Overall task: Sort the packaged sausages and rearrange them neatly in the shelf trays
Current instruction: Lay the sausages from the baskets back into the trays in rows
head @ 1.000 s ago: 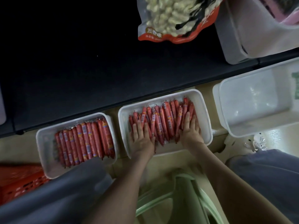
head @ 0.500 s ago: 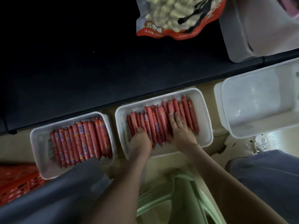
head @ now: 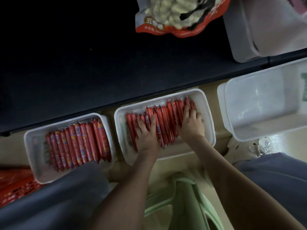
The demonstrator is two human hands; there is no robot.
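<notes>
You are looking down into dim light, with the wide black shelf (head: 74, 68) almost lost in shadow. A red-edged snack bag (head: 176, 19) lies on it at the top. Below its front edge runs a pale beige surface (head: 187, 163). A pale green plastic stool (head: 186, 208) sits under you, and a red mesh basket (head: 15, 185) is at your lower left.

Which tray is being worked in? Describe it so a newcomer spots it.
Below the dark shelf sit three white trays in a row. It is the middle tray, with the left hand and right hand lying on its red sausages. Sausages in the left tray lie untouched; the right tray shows none.
</notes>
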